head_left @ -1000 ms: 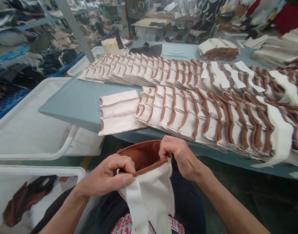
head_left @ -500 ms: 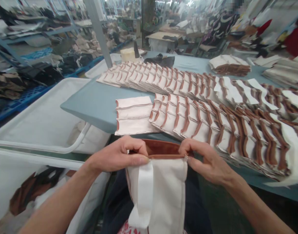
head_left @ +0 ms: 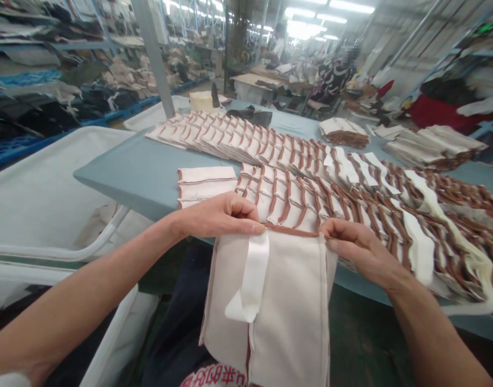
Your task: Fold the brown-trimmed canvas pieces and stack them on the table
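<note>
A cream fabric piece (head_left: 290,290), sewn with brown lining along its top edge, hangs between both hands above my lap. My left hand (head_left: 226,216) pinches the top edge near its middle-left, where a white strip (head_left: 256,274) dangles down the front. At the top right corner, my right hand (head_left: 355,247) is closed on the same edge. The brown edge is pulled fairly straight between the hands. Just beyond it, rows of similar cream and brown sewn pieces (head_left: 287,196) lie overlapping on the table.
The blue-grey table (head_left: 117,166) has a pointed corner at the left. White-framed bins (head_left: 61,199) stand left of it. Stacked cream pieces (head_left: 343,131) lie at the back right. A metal post (head_left: 153,59) rises behind the table. A person in patterned clothing (head_left: 333,80) is far off.
Both hands have raised the cream piece toward the table, and more of its front shows. Its top opening, which showed brown lining, now looks flattened. The view has tilted up.
</note>
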`<act>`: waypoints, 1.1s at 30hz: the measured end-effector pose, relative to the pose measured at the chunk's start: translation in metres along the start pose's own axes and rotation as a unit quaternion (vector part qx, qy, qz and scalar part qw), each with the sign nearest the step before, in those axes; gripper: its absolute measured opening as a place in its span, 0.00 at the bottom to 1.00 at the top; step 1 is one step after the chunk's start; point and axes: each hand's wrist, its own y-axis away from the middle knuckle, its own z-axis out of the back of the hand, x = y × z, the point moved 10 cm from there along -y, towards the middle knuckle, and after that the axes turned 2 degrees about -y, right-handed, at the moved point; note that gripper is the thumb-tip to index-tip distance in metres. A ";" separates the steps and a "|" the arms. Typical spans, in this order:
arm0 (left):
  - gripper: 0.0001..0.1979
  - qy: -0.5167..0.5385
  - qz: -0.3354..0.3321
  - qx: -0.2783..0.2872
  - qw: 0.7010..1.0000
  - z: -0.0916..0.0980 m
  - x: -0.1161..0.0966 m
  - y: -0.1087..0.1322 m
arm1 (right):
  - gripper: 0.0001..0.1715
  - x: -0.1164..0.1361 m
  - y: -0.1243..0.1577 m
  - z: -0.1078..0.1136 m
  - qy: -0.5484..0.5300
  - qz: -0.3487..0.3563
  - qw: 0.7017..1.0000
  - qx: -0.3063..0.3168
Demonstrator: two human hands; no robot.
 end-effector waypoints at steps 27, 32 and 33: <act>0.13 0.018 0.074 0.067 0.995 -0.059 0.013 -0.018 | 0.19 -0.015 0.047 -0.085 0.021 -0.062 0.982 -0.179; 0.11 -0.158 -0.008 -0.070 0.985 -0.060 0.004 -0.004 | 0.34 -0.051 0.054 -0.117 -0.256 -0.188 0.944 -0.089; 0.11 -0.172 -0.022 -0.082 0.981 -0.064 0.003 -0.001 | 0.36 -0.053 0.057 -0.122 -0.292 -0.205 0.931 -0.071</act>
